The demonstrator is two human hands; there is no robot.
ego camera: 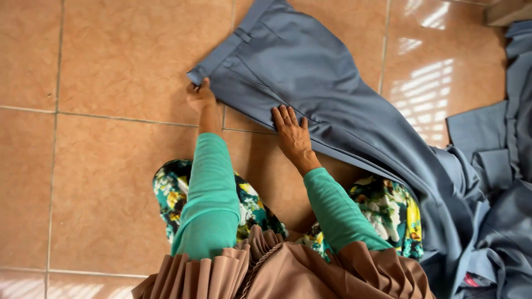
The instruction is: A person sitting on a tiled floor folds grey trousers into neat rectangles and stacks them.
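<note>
- Grey-blue trousers spread flat on tiled floor, waistband toward upper left.
- Left hand pinching waistband corner, fingers closed on cloth.
- Right hand open, pressing flat on fabric.
- Best to keep corner taut while smoothing outward along leg.

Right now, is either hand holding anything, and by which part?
The left hand grips the grey-blue trousers at the waistband corner. The right hand lies flat on the fabric, pressing rather than holding.
</note>
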